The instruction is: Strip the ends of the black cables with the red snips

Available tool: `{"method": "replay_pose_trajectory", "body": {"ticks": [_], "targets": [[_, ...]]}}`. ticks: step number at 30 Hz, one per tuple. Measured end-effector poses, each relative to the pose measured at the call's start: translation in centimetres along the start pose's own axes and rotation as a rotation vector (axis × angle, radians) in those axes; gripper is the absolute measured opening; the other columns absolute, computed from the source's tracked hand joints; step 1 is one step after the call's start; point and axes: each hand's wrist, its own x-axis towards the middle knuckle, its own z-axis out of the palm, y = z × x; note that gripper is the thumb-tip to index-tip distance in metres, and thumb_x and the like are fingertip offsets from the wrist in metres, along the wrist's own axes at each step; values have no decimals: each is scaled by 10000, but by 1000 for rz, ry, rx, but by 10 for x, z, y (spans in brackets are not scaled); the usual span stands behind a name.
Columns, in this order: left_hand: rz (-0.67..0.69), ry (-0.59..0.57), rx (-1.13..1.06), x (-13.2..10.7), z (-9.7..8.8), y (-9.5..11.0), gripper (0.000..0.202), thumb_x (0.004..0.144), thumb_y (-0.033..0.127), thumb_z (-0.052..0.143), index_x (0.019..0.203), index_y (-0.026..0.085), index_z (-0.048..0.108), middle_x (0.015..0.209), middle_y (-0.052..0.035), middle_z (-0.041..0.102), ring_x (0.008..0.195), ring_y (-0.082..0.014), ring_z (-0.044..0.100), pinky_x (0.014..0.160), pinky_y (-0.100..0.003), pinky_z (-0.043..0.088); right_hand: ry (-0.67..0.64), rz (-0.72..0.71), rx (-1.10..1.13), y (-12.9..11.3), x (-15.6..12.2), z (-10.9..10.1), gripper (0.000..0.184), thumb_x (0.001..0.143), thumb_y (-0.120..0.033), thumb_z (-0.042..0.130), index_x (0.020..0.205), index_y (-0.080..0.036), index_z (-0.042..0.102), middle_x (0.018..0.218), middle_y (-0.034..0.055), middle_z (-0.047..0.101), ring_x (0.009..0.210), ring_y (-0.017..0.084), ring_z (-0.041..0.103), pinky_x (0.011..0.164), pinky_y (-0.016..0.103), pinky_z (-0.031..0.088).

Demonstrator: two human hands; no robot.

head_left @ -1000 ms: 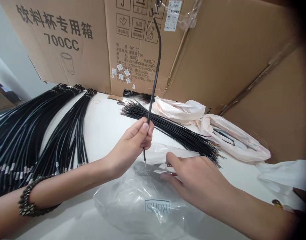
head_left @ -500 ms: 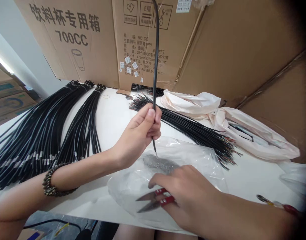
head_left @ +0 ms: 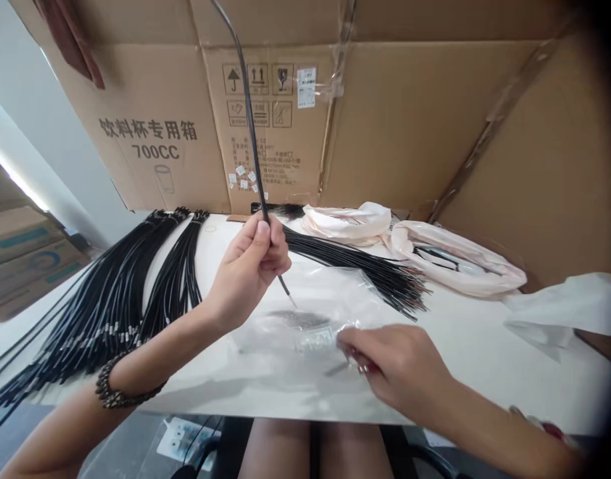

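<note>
My left hand [head_left: 255,263] is closed around a black cable [head_left: 253,133], which rises past the top of the view. Its thin, pale stripped tip points down from my fist. To the lower right, my right hand [head_left: 403,366] grips red-handled thread snips [head_left: 361,361], whose blades are blurred and point left. Below the cable tip, a clear plastic bag [head_left: 355,293] lies on the white table [head_left: 475,346]; a dark grey patch of fine bits shows in it, along with a printed label.
Bundles of black cables [head_left: 110,286] spread over the table's left side. Another cable bundle [head_left: 355,259] lies behind the bag, beside white wrapped bundles [head_left: 460,256]. Large cardboard sheets [head_left: 400,126] stand along the back. Cartons [head_left: 30,246] sit at far left.
The view has tilted upward, showing more cardboard and my legs. My right hand has drawn away from the cable tip, and the snips' blades are now blurred. The left hand keeps the cable.
</note>
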Motion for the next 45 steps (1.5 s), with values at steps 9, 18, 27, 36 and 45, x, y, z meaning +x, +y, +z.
{"method": "replay_pose_trajectory", "body": {"ticks": [9, 18, 27, 36, 45], "targets": [[87, 46, 129, 13, 4, 0, 316, 892, 377, 634, 689, 170, 509, 580, 61, 312, 522, -68, 280, 519, -151, 325, -240, 336, -34, 6, 63, -44, 248, 826, -140, 492, 947, -205, 699, 825, 61, 737, 727, 198, 641, 578, 269, 206], [98, 125, 23, 34, 18, 8, 307, 974, 215, 428, 677, 153, 481, 555, 63, 291, 481, -63, 248, 462, -141, 306, -246, 333, 207, 14, 48, -44, 162, 851, -327, 647, 777, -205, 723, 627, -22, 601, 582, 101, 487, 561, 228, 262], [15, 296, -159, 38, 26, 35, 335, 990, 142, 273, 690, 168, 420, 546, 81, 190, 417, -57, 161, 353, -156, 183, -83, 389, 1026, 38, 101, -31, 433, 674, -531, 792, 796, -122, 719, 561, -71, 385, 548, 72, 290, 509, 238, 211], [109, 122, -234, 36, 15, 32, 363, 1009, 196, 224, 697, 196, 410, 555, 81, 119, 439, -77, 43, 345, -154, 201, -351, 224, 1391, 23, 121, -7, 181, 690, -287, 802, 729, -126, 730, 666, -29, 629, 625, 79, 501, 575, 214, 334], [250, 56, -208, 40, 9, 28, 295, 964, 108, 304, 689, 216, 293, 526, 89, 39, 425, -78, -82, 295, -202, 25, -192, 97, 915, 14, 110, -23, 148, 832, -105, 584, 818, -141, 726, 635, -46, 565, 575, 66, 424, 548, 198, 309]]}}
